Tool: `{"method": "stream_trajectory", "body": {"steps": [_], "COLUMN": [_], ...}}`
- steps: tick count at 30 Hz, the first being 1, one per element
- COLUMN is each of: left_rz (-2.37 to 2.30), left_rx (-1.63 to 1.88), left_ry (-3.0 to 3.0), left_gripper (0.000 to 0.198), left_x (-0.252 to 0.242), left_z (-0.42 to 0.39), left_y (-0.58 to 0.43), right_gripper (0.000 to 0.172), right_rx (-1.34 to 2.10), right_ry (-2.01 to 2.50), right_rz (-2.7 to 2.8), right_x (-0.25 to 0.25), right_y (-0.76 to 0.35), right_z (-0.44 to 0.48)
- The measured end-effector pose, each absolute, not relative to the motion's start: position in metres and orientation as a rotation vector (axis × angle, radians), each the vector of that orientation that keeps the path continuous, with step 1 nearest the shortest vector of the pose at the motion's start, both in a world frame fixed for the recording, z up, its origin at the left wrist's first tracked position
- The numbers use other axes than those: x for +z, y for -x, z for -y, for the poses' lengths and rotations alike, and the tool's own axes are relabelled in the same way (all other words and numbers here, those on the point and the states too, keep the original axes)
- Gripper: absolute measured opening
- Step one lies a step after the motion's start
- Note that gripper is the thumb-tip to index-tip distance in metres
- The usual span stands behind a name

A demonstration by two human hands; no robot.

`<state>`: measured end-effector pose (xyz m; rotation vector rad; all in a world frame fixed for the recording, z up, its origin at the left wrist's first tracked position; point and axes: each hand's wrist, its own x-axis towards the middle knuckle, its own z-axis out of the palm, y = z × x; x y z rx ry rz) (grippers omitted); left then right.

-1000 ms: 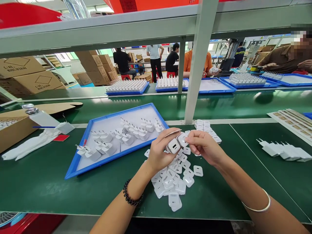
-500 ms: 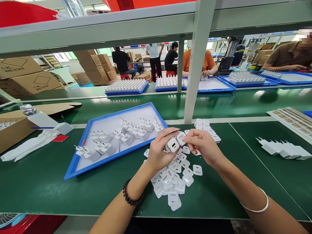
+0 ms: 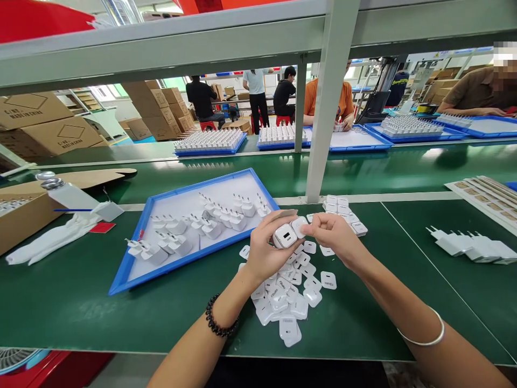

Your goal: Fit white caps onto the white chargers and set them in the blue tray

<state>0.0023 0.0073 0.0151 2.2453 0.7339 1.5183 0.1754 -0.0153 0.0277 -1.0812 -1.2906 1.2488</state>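
My left hand [image 3: 264, 245] is closed around white plug chargers held side by side, their ends facing me. The nearer charger [image 3: 285, 236] shows a dark USB port and a smaller slot. At the end beside it, my right hand [image 3: 329, 234] pinches the edge of a white rounded-square cover [image 3: 299, 227] between thumb and finger. Whether that cover is fully seated cannot be made out. Below both hands spreads a loose pile of similar white covers [image 3: 278, 296], some printed with lettering. To the left, a blue-rimmed tray [image 3: 177, 267] carries several white chargers, pins up.
Stacked white pieces [image 3: 343, 213] lie beyond my right hand. More chargers [image 3: 472, 245] rest at the right, near card sheets [image 3: 484, 202]. A metal post [image 3: 323, 134] rises behind. At left are a white glove [image 3: 52, 240] and a bottle [image 3: 68, 195]. Co-workers sit across the line.
The view has shifted slightly. My right thumb has moved a little further onto the cover's face, hiding the lettering seen before. My left hand keeps its grip on the chargers.
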Motion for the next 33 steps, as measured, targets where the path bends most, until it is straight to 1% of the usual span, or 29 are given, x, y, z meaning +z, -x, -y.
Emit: {"method": "stream_trajectory", "body": {"steps": [3,5,11,15,21,25,30,33], "left_rz": [-0.746,-0.725,-0.657,-0.564,-0.545,-0.661,-0.739,-0.764], "left_rx": [1.477,1.458,1.440,1.393,1.215,1.209,1.297,1.316], "left_ry": [-2.143,-2.103,-2.104,-2.212,-2.261,-2.237,-2.196,-2.196], "left_gripper": [0.036,0.035,0.034,0.035,0.039,0.034,0.036,0.034], "left_x": [0.019,0.021,0.023,0.022,0.018,0.019,0.019,0.015], "left_z": [-0.006,-0.006,-0.004,-0.004,-0.003,-0.002,-0.006,-0.010], "left_y": [-0.002,-0.002,-0.004,-0.004,-0.004,-0.004,-0.004,-0.003], "right_gripper": [0.045,0.043,0.046,0.047,0.027,0.023,0.014,0.015], "right_rx": [1.353,1.363,1.259,1.148,0.935,0.790,0.860,0.927], "right_ry": [0.993,0.956,1.002,1.050,1.053,1.089,1.065,1.008], "right_rz": [1.358,1.383,1.452,1.348,1.341,1.307,1.146,1.066], "right_x": [0.026,0.025,0.025,0.025,0.026,0.026,0.028,0.029], "right_y": [-0.174,-0.173,-0.171,-0.170,-0.173,-0.175,-0.179,-0.181], "right_z": [0.014,0.014,0.017,0.019,0.019,0.019,0.017,0.016]}}
